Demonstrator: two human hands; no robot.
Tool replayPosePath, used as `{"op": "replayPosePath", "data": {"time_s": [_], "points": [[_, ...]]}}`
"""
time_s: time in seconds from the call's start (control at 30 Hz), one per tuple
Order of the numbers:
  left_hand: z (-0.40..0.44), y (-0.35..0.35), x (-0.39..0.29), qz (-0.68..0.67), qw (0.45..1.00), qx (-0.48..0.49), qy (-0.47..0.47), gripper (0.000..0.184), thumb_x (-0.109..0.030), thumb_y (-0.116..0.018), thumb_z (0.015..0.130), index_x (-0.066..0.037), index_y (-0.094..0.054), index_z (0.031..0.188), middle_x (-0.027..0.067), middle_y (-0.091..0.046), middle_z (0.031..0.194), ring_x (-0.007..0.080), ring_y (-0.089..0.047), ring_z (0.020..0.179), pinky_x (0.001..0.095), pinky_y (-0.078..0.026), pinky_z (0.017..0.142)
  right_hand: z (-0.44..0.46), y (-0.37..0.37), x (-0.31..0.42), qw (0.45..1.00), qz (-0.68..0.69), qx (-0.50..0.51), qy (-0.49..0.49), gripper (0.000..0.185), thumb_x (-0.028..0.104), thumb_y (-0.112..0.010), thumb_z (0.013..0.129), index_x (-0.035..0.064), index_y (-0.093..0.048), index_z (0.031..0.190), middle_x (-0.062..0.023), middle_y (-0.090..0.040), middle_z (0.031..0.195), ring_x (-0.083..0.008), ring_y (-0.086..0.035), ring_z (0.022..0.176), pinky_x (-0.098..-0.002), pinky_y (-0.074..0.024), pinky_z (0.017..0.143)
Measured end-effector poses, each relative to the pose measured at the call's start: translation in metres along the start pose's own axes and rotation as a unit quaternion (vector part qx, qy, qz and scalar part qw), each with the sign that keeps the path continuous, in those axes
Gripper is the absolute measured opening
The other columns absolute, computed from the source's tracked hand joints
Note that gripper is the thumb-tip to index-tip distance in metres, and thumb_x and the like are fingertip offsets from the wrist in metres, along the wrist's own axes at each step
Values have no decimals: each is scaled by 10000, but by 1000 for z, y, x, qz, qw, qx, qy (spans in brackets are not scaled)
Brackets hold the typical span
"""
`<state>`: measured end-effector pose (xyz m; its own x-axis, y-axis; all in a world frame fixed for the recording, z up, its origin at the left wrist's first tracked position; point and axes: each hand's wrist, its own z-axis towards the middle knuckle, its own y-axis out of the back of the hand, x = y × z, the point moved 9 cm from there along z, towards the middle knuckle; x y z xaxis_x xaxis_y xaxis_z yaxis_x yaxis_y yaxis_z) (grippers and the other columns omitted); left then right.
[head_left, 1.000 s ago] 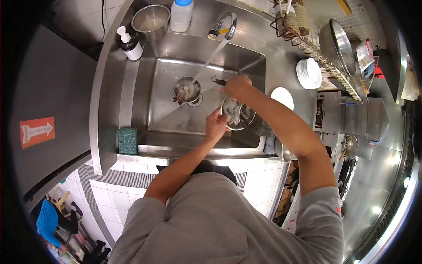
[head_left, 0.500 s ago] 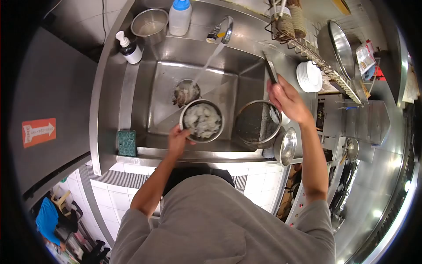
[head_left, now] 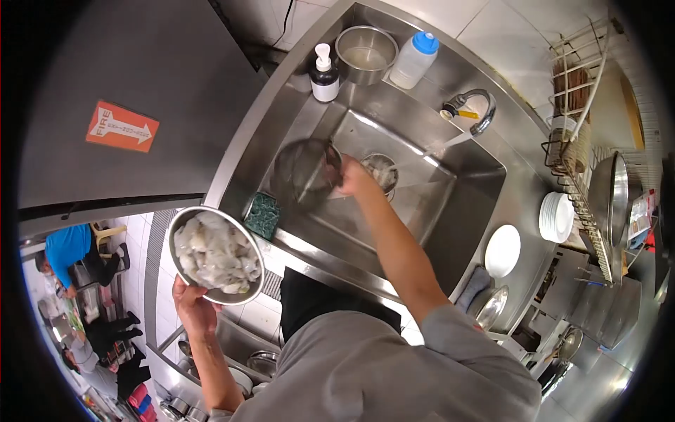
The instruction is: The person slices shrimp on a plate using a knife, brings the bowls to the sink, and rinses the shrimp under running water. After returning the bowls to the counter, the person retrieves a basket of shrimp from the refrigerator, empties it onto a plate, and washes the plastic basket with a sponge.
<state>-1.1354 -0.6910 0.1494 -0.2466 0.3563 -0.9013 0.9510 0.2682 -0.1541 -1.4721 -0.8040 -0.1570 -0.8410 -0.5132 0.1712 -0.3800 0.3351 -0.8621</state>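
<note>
My left hand (head_left: 195,306) grips the rim of a metal bowl (head_left: 259,285) and holds it tilted, left of the sink's front edge. Pale, wet, translucent pieces of what looks like seafood (head_left: 216,253) fill much of the bowl. Over the left part of the sink (head_left: 422,232), my right hand (head_left: 349,176) is closed on a round, dark mesh strainer (head_left: 304,172), blurred by motion. Just beyond that hand, a small round container (head_left: 381,171) with pale bits sits on the sink floor. Water runs from the faucet (head_left: 484,119).
A green scouring pad (head_left: 263,216) lies on the front ledge. Along the back stand a soap pump bottle (head_left: 325,77), a metal pot (head_left: 365,53) and a blue-capped bottle (head_left: 415,60). White plates (head_left: 555,216) are stacked at right, below a wire rack (head_left: 573,169). People (head_left: 74,250) are at far left.
My left hand has carried the bowl out of the sink to the left. My right hand has swung the strainer from the sink's right side to its left. The view has turned left.
</note>
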Motion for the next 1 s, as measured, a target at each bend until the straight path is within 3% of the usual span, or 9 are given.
{"op": "replayPosePath", "data": {"time_s": [0.07,0.17,0.2,0.23,0.3,0.37,0.57,0.93,1.0], "points": [[-13,-2,-2,-17,1000,-25,10,403,12,-474,685,86,-555,1074,184,-658,855,205,-610,473,254,-472,304,9,56,-10,973,-81,-216,19,150,272,-636,915,131,-676,883,-2,-648,720,-188,-637,649,-336,-546,629],[-10,1,8,-37,999,-24,28,419,15,-472,684,75,-561,1089,187,-662,864,212,-606,465,249,-473,303,-35,176,10,674,-557,-115,472,228,297,-614,927,87,-684,980,-43,-657,740,-191,-650,666,-320,-539,607],[-8,5,21,-34,998,-7,47,425,18,-473,682,68,-565,1093,183,-662,858,211,-606,465,247,-471,300,-62,163,11,894,-340,-171,236,280,346,-609,934,81,-661,1011,-49,-638,719,-174,-634,646,-307,-521,578],[-6,1,27,-34,998,3,56,425,18,-473,682,68,-565,1093,183,-662,858,211,-606,465,247,-471,300,-126,125,-4,947,-1,-316,50,336,394,-603,942,75,-639,1043,-54,-619,699,-157,-618,626,-294,-502,549],[8,-20,45,-35,996,18,81,427,29,-477,677,56,-574,1093,180,-663,846,205,-603,458,248,-471,297,-176,63,32,942,-104,-298,114,371,418,-572,959,63,-612,1056,-47,-597,689,-137,-591,606,-283,-475,520],[23,-48,61,-35,992,64,100,421,35,-477,676,55,-578,1084,178,-664,842,205,-601,452,249,-473,298,-211,-7,73,919,-214,-279,179,405,443,-541,976,51,-586,1068,-40,-575,680,-117,-564,587,-272,-448,490],[35,-100,55,-49,980,163,105,352,43,-490,683,55,-589,1020,171,-660,790,212,-590,427,254,-480,308,-300,-243,243,545,-395,-287,681,445,399,-410,1040,10,-513,1229,-74,-622,839,-122,-569,629,-245,-454,558],[18,-117,79,-63,968,200,139,357,38,-507,660,41,-585,1008,157,-652,807,221,-577,425,256,-458,294,-336,-259,406,493,-209,-293,792,458,374,-326,1052,-33,-525,1113,-169,-646,989,-220,-673,738,-295,-490,503],[17,-120,78,-47,968,207,135,386,25,-515,654,42,-580,1033,151,-650,805,215,-567,418,256,-456,294,-333,-257,395,388,-226,-288,846,458,382,-332,1048,-35,-514,1101,-190,-631,977,-298,-660,840,-367,-539,638]]}}
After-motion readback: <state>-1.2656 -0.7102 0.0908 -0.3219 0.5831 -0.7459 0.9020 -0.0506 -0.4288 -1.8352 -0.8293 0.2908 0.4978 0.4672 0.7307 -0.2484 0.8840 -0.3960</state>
